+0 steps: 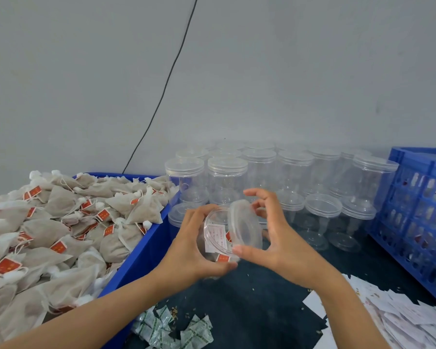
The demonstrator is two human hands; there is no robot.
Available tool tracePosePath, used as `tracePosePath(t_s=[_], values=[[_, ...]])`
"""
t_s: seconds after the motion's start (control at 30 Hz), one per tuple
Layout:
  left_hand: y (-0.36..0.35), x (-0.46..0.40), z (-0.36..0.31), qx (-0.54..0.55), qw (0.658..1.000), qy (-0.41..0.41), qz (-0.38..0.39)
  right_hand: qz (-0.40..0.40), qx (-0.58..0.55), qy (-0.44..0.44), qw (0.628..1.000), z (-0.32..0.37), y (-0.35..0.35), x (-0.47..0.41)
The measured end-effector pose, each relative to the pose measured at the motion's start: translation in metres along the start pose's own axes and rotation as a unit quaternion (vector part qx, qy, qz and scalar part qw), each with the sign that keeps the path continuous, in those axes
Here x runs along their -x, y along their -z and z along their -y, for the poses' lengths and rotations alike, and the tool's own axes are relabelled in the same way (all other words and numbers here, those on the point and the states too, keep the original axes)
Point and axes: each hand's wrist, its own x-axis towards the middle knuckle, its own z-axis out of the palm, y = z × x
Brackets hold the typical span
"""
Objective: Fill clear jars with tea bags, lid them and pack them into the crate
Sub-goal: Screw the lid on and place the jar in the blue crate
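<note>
the jar sits tilted at centre, mouth toward the camera, gripped round its wall by the left hand with fingers curled. the right hand pinches the lid by its rim, thumb below, fingers spread above, at the jar's 2 o'clock. both look light, thin, slick and easily squeezed, so holding by rim and wall seems wise. tea bags fill a bin at 9 o'clock; the crate stands at 3 o'clock. dark table, grey wall.
</note>
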Motion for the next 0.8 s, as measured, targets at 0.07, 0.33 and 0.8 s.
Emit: tracePosePath(t_s=[0.07,0.33,0.8], values=[[-0.003,0.001,-0.003,0.009,1.0,-0.016,-0.002,-0.016,-0.003,0.009,1.0,0.001,-0.013,-0.002],[0.0,0.003,-0.004,-0.073,0.997,-0.025,-0.026,-0.052,0.114,-0.011,0.992,-0.001,-0.045,-0.006],[0.018,-0.011,0.002,0.362,0.873,0.314,0.088,-0.246,-0.065,-0.027,0.967,-0.001,-0.017,-0.009]])
